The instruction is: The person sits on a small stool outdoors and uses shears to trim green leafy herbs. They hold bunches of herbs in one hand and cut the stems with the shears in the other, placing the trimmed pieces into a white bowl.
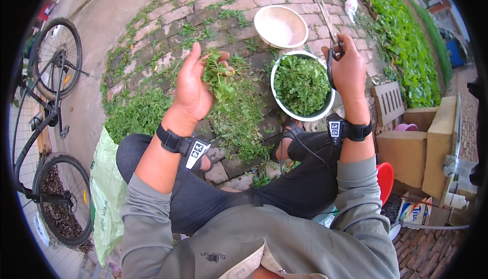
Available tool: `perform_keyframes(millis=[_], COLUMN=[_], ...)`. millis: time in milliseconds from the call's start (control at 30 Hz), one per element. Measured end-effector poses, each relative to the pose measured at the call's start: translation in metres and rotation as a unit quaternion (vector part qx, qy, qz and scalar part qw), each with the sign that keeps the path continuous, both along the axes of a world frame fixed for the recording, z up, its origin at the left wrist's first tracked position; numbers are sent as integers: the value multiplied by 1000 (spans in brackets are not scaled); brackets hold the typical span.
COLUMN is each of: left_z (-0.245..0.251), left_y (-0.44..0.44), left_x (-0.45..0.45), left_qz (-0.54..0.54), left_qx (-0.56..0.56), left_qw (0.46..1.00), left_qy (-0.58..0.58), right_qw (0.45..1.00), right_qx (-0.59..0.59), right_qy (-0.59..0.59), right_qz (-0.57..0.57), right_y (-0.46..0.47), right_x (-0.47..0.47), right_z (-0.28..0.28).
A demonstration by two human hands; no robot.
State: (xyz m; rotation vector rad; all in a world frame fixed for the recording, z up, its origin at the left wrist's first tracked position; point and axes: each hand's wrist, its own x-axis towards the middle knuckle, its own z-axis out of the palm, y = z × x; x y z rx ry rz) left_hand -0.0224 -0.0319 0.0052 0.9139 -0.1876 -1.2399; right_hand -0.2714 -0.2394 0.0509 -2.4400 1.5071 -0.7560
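My left hand, palm turned up, holds a small bunch of leafy greens; one leaf in it looks yellowed. In my right hand is a pair of scissors, black-handled, with the long metal blades pointing away from me. Below and left of the scissors stands a white-rimmed basin heaped with cut greens. Just beyond it sits a pale bowl with nothing visible inside. Loose green stems and leaves lie on the bricks between my feet.
A larger pile of greens lies by my left knee, beside a pale green woven sack. A bicycle is at the left. To the right are a slotted block, a red basin and a leafy garden bed.
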Motion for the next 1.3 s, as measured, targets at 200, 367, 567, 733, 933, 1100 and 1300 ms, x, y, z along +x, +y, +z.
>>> perform_keyframes(millis=[200, 367, 567, 733, 933, 1100, 1300], left_z=[4, -3, -7, -8, -5, -4, -10], left_y=[-1, -2, 1, 0, 1, 3, 5], left_x=[-19, -24, -29, -33, -29, -29, -30], left_qz=[-83, -101, -108, -109, -93, -71, -100], left_qx=[-22, -66, -95, -1, 22, 3, -15], left_qw=[991, 986, 987, 988, 994, 995, 991], left_qy=[100, 111, 76, -106, -43, -72, -84], right_qw=[880, 877, 908, 840, 827, 714, 643], right_qx=[325, 319, 312, 369, 400, 574, 613], right_qy=[-289, -255, -151, -325, -345, -378, -440], right_qz=[191, 252, 234, 231, 195, 136, 127], right_y=[54, 85, 93, 87, 75, 79, 77], right_x=[34, 53, 62, 57, 54, 50, 52], right_z=[-1, -9, -22, -22, -14, -3, -10])
